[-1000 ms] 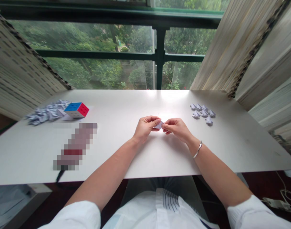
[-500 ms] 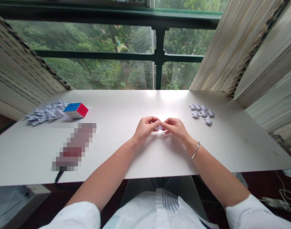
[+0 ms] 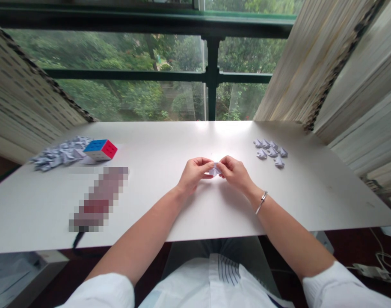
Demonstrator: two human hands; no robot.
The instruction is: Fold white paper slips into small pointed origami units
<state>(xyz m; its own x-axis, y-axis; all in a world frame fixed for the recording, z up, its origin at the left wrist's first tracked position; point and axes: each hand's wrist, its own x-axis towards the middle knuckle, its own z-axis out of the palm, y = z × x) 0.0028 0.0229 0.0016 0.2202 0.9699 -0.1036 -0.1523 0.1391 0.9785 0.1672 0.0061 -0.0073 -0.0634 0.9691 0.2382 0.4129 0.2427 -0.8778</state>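
Observation:
A small folded piece of white paper (image 3: 215, 170) is pinched between my two hands, just above the middle of the white table. My left hand (image 3: 195, 172) grips its left side with thumb and fingers, and my right hand (image 3: 233, 171) grips the right side near its upper edge. Part of the paper is covered by the fingertips. To the right lies a group of small folded paper pieces (image 3: 272, 151), pointed and puffed in shape. Over on the left is a larger heap of folded paper pieces (image 3: 59, 155).
A cube puzzle (image 3: 101, 149) with blue, red and white faces rests beside the heap, on some flat paper. A blurred, long reddish object (image 3: 101, 199) with a dark strap lies nearer the front left of the table (image 3: 150, 179). Window and curtains border the back.
More of the folded paper shows between my hands now. My right hand has turned slightly and its fingers have shifted on the paper. The left hand stays nearly in place.

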